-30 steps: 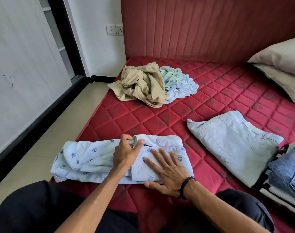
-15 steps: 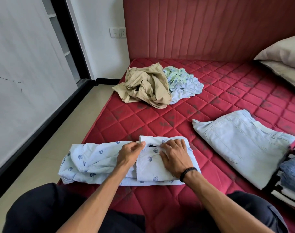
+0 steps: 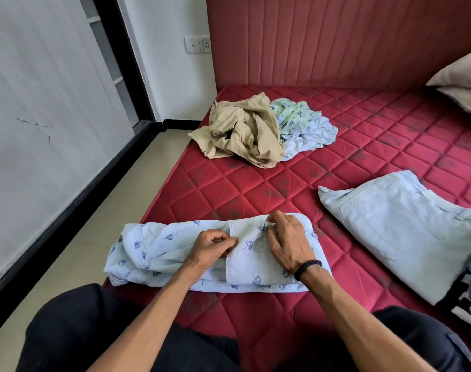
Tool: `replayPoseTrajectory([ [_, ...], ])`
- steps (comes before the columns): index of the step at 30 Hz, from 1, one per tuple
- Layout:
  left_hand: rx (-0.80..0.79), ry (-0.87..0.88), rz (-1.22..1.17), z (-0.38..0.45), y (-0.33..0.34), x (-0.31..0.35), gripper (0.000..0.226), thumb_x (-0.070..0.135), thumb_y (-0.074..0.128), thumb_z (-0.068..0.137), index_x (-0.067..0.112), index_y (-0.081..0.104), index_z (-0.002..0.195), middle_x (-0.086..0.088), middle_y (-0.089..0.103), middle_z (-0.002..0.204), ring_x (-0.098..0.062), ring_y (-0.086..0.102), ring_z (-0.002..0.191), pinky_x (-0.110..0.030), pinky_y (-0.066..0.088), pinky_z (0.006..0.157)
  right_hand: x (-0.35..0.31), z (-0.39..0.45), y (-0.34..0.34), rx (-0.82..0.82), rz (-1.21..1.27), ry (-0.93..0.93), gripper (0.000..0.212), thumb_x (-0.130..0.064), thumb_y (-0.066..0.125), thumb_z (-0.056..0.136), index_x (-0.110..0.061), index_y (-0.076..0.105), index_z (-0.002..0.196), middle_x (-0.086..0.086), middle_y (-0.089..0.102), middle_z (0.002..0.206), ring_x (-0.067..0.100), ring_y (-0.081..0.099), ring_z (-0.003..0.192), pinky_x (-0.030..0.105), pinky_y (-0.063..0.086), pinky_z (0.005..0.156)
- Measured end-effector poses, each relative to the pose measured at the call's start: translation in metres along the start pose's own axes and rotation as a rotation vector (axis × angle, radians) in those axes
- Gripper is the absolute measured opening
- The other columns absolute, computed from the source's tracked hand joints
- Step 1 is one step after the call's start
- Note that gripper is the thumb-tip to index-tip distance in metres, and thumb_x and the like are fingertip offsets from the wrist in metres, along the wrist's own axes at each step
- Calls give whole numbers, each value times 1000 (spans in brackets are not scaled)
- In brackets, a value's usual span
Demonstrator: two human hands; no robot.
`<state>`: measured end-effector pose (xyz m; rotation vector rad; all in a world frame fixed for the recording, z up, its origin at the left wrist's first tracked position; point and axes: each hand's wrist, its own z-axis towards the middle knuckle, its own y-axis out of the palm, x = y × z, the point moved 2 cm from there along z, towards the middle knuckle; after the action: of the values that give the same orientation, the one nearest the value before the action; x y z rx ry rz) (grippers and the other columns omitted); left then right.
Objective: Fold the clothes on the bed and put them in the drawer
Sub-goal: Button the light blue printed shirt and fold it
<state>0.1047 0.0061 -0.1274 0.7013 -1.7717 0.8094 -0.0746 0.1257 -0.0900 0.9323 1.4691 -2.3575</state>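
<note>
A pale blue shirt with a dark leaf print (image 3: 159, 251) lies partly folded across the near edge of the red quilted bed (image 3: 350, 162). My left hand (image 3: 211, 247) pinches the left edge of the shirt's folded flap. My right hand (image 3: 288, 241) grips the flap's top edge with curled fingers. A crumpled tan garment (image 3: 239, 132) and a crumpled light blue-green garment (image 3: 304, 127) lie further up the bed. Folded pale denim trousers (image 3: 401, 229) lie to the right.
At the far right edge a stack of folded clothes (image 3: 470, 296) shows striped fabric and dark denim. Pillows (image 3: 462, 79) rest at the upper right against the red headboard. Tiled floor (image 3: 108, 218) and a white wardrobe door (image 3: 41, 130) are on the left.
My right hand went from lying flat on the shirt to gripping the flap's top edge. My left hand slid from that top edge down to the flap's left edge.
</note>
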Motion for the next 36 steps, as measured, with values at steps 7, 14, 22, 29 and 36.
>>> replayPoseTrajectory([
  [7,18,5,-45,-5,-5,0,27,31,78,91,8,78,77,-5,72,75,-15,66,71,-39,57,80,-25,0,-3,-147,67,-100,12,-35,55,88,-22,55,85,-10,61,68,10,55,67,30,43,79],
  [14,26,12,32,-13,-5,-2,14,34,70,96,23,79,96,2,79,92,-19,76,88,-43,60,91,-29,-2,15,-49,109,-223,14,-14,66,92,-23,66,102,-13,71,92,9,62,84,23,46,80],
  [22,32,-102,-91,-16,-1,2,51,63,51,100,20,79,99,2,78,89,-13,74,84,-27,56,75,3,-3,36,-270,-273,-47,60,-48,46,105,-35,26,160,-4,18,170,24,10,158,50,9,127],
  [29,238,49,285,-5,13,13,32,33,83,81,27,76,112,19,70,90,-2,66,88,-14,50,76,17,-14,16,-243,-493,162,78,-75,2,92,-41,10,162,0,5,172,27,-2,159,58,-5,124],
  [36,395,340,448,-12,32,33,43,18,78,84,24,68,125,2,71,118,-16,68,102,-32,54,94,42,-26,14,-261,-534,218,81,-75,-2,89,-42,18,160,-7,12,171,20,7,156,59,3,123],
])
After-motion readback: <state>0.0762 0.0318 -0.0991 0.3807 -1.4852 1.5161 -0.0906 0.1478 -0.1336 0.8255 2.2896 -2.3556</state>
